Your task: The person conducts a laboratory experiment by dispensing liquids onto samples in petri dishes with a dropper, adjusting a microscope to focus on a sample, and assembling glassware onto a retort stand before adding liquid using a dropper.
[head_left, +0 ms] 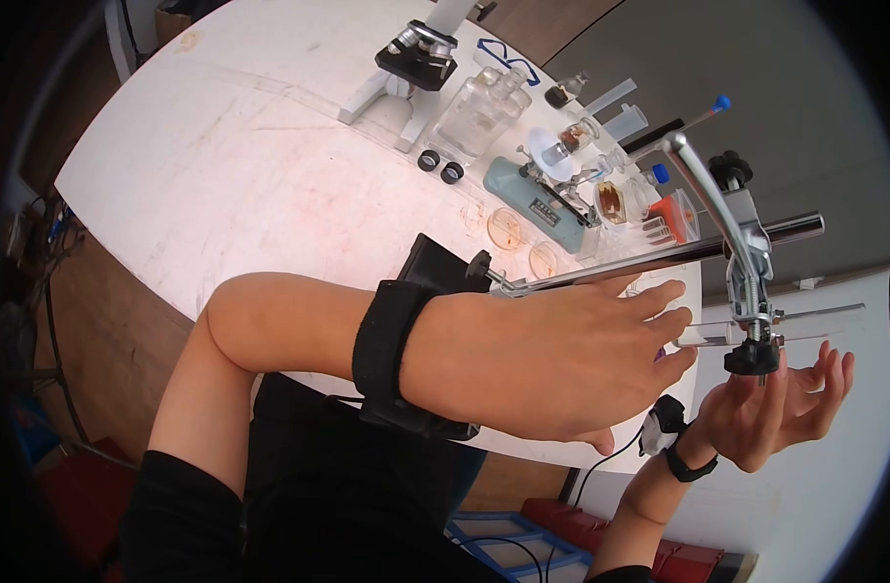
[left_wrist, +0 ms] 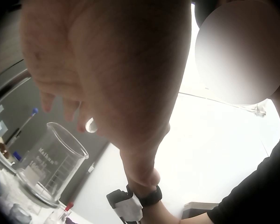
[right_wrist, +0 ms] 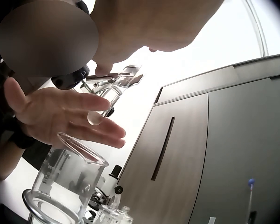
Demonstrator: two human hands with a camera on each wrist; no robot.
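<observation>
Stretched across the stand in the head view, my left hand (head_left: 542, 360) has its fingers spread. A clear glass test tube (right_wrist: 113, 97), held in a metal clamp (head_left: 753, 282), has its rounded bottom over those fingers in the right wrist view. A glass beaker (right_wrist: 67, 179) stands on a metal ring (right_wrist: 32, 203) below that palm. My right hand (head_left: 770, 413) is raised, palm up with loosely bent fingers, just under the clamp's black knob (head_left: 753, 358). Its fingers overlap the clamp in the right wrist view. Neither hand grips anything visible.
The stand's steel rod (head_left: 649, 264) runs from its black base (head_left: 435, 267). Farther back are a microscope (head_left: 416, 63), glass bottles (head_left: 479, 117), a green balance (head_left: 537, 204) and two glass dishes (head_left: 504, 229). A grey wall (head_left: 804, 117) borders the white table (head_left: 231, 165).
</observation>
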